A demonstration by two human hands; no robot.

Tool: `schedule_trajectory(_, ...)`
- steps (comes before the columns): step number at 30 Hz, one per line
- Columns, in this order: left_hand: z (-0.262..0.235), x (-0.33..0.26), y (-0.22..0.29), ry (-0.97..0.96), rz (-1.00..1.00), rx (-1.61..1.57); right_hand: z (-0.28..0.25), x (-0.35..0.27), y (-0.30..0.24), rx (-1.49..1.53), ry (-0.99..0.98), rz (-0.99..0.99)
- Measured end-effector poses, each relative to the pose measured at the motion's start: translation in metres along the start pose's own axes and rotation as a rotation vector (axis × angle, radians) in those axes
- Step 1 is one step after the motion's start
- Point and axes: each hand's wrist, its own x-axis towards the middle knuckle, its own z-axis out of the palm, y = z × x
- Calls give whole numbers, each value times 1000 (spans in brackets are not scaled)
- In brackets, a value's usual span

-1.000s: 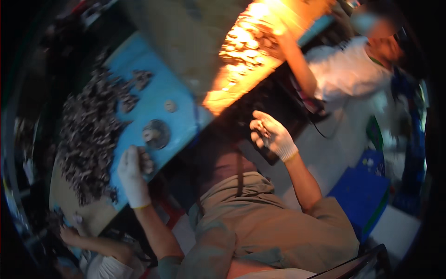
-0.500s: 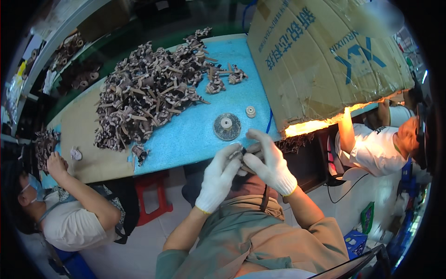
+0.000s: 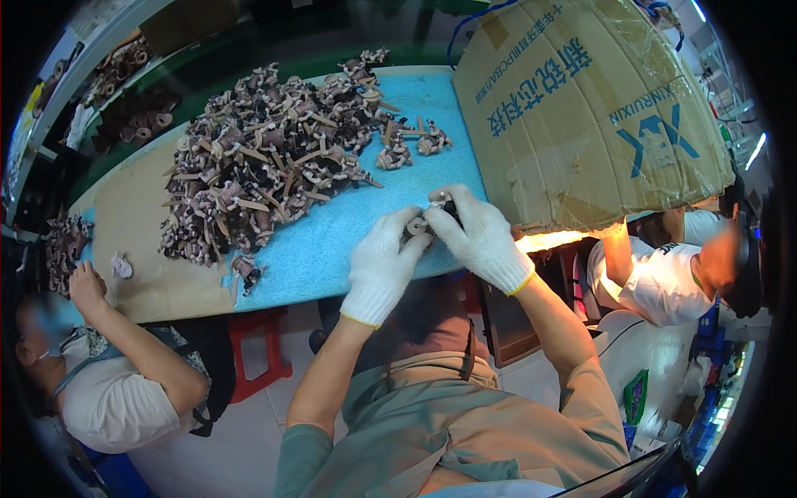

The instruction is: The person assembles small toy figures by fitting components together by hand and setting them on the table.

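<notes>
Both of my hands wear white knit gloves and work close together above the blue mat. My left hand [image 3: 383, 264] has its thumb and fingers closed around a small round disc with a pale knob [image 3: 417, 226], most of it hidden by the glove. My right hand [image 3: 480, 241] is pinched just beside it on a small dark-and-pale figurine piece [image 3: 446, 205], largely covered by the fingers. To the left lies a big heap of brown, cream and black figurines [image 3: 257, 158] with flat tan strips sticking out. Two figurines [image 3: 394, 155] sit apart at its right.
A large cardboard box [image 3: 581, 124] stands at the right of the blue mat [image 3: 332, 249], a bright glow under its lower edge. One person [image 3: 133, 373] sits at the left, another [image 3: 664, 278] at the right. A red stool [image 3: 253, 357] is beneath the table.
My hands have moved up and forward from the table's near edge onto the mat, over the disc that lay in plain view. The small pale spool beside it is now hidden.
</notes>
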Motion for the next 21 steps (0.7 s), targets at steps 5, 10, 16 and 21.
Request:
schedule_trajectory(5, -4, 6, 2, -52, -44, -55, 4, 7, -7, -128, -42, -79)
schedule_trajectory(10, -5, 7, -7, -52, -62, -101, 2, 16, -47, -508, -253, -64)
schedule_trajectory(16, -19, 9, -12, -68, -208, -454, 7, 27, -37, -679, -273, -151)
schedule_trajectory(21, -1, 14, 27, 113, -18, -605, 9, 10, -29, -823, -300, -377)
